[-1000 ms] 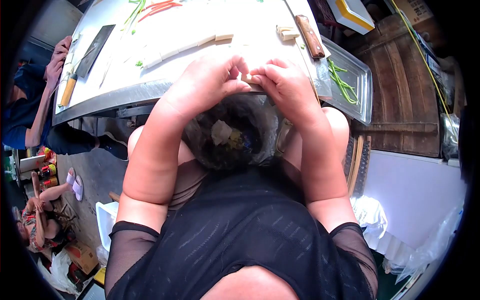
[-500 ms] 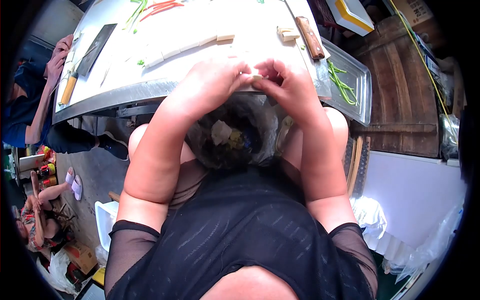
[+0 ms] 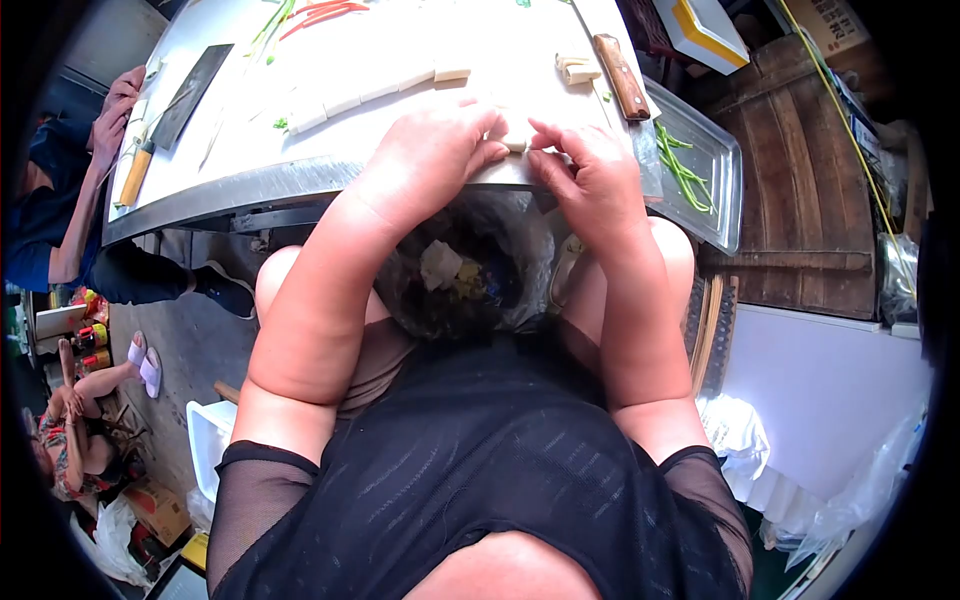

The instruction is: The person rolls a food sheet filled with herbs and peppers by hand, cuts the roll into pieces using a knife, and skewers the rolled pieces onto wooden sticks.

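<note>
A small whitish roll [image 3: 515,146] lies at the near edge of the white board, between my two hands. My left hand [image 3: 437,140] has its thumb and fingertips at the roll's left end, seemingly pinching it. Just right of the roll, my right hand [image 3: 592,165] has its thumb and index finger apart, with no object visible between them. Beyond my left hand runs a row of pale, block-like pieces [image 3: 380,88]. Farther right, several cream-coloured rolls [image 3: 577,68] lie beside a wooden-handled knife [image 3: 620,78].
A cleaver [image 3: 190,100] lies at the board's left, near another person's hands [image 3: 118,105]. Red strips [image 3: 322,14] lie at the back. Green stalks [image 3: 682,165] rest on a metal tray [image 3: 732,190] at right. Below the edge hangs a lined bin [image 3: 535,225].
My hands have moved apart slightly, the right one shifting rightward. More of the small whitish roll shows between them.
</note>
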